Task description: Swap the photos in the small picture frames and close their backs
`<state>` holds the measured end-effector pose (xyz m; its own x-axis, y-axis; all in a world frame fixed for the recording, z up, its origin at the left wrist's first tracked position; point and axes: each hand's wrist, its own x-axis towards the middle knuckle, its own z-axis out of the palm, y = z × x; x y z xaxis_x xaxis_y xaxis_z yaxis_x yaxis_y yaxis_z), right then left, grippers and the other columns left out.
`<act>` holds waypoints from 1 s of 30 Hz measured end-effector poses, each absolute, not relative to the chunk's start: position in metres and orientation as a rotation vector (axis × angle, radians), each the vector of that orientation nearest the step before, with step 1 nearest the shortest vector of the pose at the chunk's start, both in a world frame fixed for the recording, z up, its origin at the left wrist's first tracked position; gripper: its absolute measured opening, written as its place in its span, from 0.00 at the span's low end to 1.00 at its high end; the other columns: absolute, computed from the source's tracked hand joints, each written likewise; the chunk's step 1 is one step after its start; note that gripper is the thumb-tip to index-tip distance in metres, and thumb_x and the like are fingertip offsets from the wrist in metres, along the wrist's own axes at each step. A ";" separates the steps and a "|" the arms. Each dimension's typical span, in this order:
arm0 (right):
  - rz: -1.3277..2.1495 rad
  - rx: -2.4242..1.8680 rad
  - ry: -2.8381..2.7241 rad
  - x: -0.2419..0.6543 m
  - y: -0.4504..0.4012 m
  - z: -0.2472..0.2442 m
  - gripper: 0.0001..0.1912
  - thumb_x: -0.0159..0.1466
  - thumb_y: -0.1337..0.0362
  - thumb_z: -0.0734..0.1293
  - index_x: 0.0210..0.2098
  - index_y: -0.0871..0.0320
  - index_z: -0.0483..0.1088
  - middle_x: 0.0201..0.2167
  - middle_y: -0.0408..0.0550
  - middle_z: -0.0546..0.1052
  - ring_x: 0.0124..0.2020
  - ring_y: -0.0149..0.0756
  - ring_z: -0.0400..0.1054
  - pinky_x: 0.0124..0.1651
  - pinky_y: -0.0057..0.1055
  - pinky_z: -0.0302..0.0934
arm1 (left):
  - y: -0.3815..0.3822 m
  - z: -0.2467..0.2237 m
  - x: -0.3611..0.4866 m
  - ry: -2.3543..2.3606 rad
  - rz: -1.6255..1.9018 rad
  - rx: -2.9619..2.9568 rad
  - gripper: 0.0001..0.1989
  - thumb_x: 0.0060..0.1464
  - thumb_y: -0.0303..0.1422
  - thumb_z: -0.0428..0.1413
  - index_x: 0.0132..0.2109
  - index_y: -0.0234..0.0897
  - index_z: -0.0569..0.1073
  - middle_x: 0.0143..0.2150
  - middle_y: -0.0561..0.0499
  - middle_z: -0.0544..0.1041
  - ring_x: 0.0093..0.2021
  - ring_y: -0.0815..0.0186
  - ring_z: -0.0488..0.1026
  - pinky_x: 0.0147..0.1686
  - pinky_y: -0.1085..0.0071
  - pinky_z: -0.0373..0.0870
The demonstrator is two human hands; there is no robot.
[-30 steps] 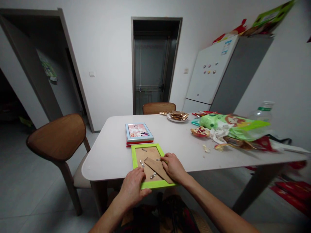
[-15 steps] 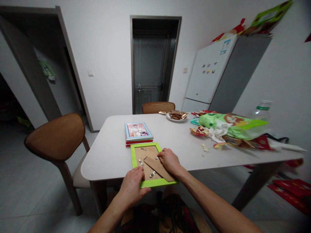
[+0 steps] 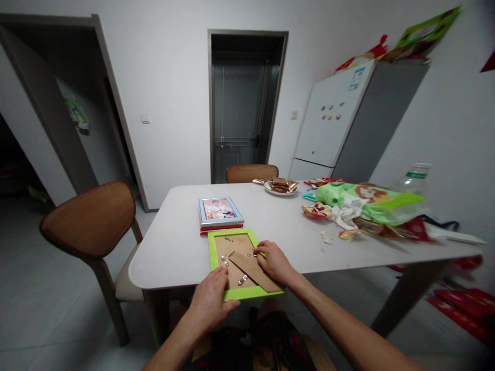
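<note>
Face down at the table's near edge lies a picture frame [image 3: 213, 252] with a green border and a brown backing board. Its brown stand leg [image 3: 253, 270] slants across the board. Small metal clips [image 3: 242, 280] sit around the board's edges. My left hand [image 3: 211, 293] grips the frame's lower left border, thumb at the near edge. With bent fingers my right hand [image 3: 274, 262] pinches at the clip on the right side, partly hiding it. Just beyond the frame is a stack of picture frames [image 3: 221, 211], a light blue one on top.
On the white table [image 3: 174, 232] a plate [image 3: 280, 191] holds brown wrapped snacks. To the right are an opened pomegranate [image 3: 317, 209], crumpled tissue, a green bag [image 3: 371, 198] and a clear bottle [image 3: 413, 180]. A wooden chair [image 3: 91, 221] stands left.
My right hand's fingers have shifted slightly right at the right-hand clip, and more of its metal shows. My left hand and the frame keep their places.
</note>
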<state>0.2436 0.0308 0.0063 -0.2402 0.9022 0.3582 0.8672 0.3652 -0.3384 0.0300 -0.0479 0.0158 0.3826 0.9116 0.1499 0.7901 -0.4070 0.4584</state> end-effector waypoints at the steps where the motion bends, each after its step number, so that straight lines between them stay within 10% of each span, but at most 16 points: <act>1: 0.075 -1.534 -2.119 0.241 0.029 0.008 0.15 0.55 0.69 0.57 0.36 0.61 0.72 0.37 0.52 0.70 0.39 0.36 0.60 0.45 0.30 0.51 | -0.047 0.015 0.029 1.475 0.556 2.338 0.18 0.38 0.36 0.59 0.39 0.35 0.68 0.55 0.43 0.63 0.56 0.59 0.57 0.54 0.64 0.54; 13: 0.135 -1.313 -2.469 0.165 0.019 0.026 0.12 0.58 0.65 0.58 0.28 0.56 0.73 0.30 0.48 0.72 0.36 0.33 0.60 0.40 0.28 0.51 | -0.042 -0.003 0.022 1.386 0.678 2.320 0.28 0.37 0.33 0.60 0.48 0.35 0.63 0.54 0.41 0.63 0.55 0.59 0.58 0.54 0.62 0.55; 30: 0.310 -1.067 -2.455 0.161 0.015 0.025 0.12 0.55 0.72 0.59 0.29 0.59 0.73 0.30 0.47 0.75 0.35 0.32 0.61 0.39 0.27 0.53 | -0.043 0.003 0.022 1.330 0.757 2.284 0.18 0.34 0.32 0.62 0.35 0.37 0.67 0.50 0.46 0.67 0.53 0.60 0.60 0.52 0.63 0.58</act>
<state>0.1611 0.0150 0.0252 -0.6033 0.7360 0.3071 0.6366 0.6764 -0.3705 0.0223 -0.0428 0.0026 0.4038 0.8786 0.2551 0.6677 -0.4736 0.5743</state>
